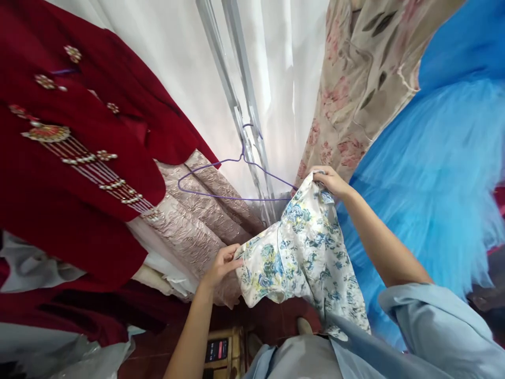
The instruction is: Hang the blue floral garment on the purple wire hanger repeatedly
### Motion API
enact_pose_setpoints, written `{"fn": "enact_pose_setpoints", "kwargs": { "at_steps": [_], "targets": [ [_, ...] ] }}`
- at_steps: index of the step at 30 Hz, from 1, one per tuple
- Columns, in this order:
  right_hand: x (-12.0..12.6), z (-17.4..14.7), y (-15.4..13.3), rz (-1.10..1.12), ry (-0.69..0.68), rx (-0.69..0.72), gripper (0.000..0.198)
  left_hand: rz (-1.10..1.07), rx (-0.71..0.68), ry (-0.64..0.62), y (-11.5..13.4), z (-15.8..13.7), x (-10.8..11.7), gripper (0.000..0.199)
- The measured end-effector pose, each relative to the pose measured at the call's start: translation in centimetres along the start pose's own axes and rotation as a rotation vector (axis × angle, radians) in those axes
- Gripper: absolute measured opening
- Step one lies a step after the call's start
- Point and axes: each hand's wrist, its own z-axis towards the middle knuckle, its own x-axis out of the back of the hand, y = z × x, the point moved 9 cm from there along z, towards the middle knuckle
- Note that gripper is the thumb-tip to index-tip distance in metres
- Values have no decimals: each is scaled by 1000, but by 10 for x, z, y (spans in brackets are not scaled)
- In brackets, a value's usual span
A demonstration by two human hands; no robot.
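A white garment with blue and yellow flowers [298, 258], perhaps a dress, is stretched between my hands and hangs down toward my lap. My left hand [223, 265] is closed on its left edge, thumb on top. My right hand [329, 180] grips the upper right corner, fingers folded over the cloth. Behind the garment is a thin purple hanger [236, 199]. Its right end meets the cloth beside my right hand; whether it goes inside is hidden. The hanger's hook is up against a grey metal upright, and its left end is bare.
Dark red velvet clothing with beaded ornaments [87, 142] hangs at left, beside a pink brocade skirt [189, 226]. At right hang a beige floral garment [347, 89] and a blue tulle dress [445, 158]. A white curtain [169, 58] forms the back. Below, a phone [216, 349] lies on a wooden stool.
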Motion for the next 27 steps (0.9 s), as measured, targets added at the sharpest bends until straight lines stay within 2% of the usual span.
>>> {"fn": "enact_pose_setpoints", "kwargs": {
  "at_steps": [3, 5, 7, 12, 15, 18, 20, 22, 24, 25, 27],
  "targets": [
    [-46, 36, 5, 148, -100, -58, 12, -10, -52, 72, 30, -20, 29, 37],
    [-70, 44, 13, 219, -148, -157, 13, 29, -67, 115, 43, -27, 50, 32],
    [-81, 42, 18, 230, -151, -245, 16, 111, -73, 157, 53, -31, 76, 26],
    [-73, 28, 14, 233, -132, -301, 29, 428, -160, 251, 85, -17, 159, 23],
    [-63, 25, 11, 206, -101, -293, 35, 671, -216, 301, 117, 16, 200, 22],
    [-57, 27, 11, 184, -58, -265, 39, 873, -344, 456, 166, 63, 225, 18],
    [-57, 29, 12, 175, -36, -257, 41, 907, -458, 608, 198, 91, 231, 14],
    [-56, 29, 13, 151, -12, -228, 44, 834, -511, 708, 216, 112, 227, 30],
    [-53, 24, 12, 86, 41, -150, 46, 712, -472, 659, 215, 127, 209, 49],
    [-50, 19, 11, 37, 89, -99, 47, 673, -437, 585, 210, 131, 194, 49],
    [-42, 5, 11, -80, 228, -5, 45, 685, -391, 428, 197, 128, 159, 36]
  ]
}}
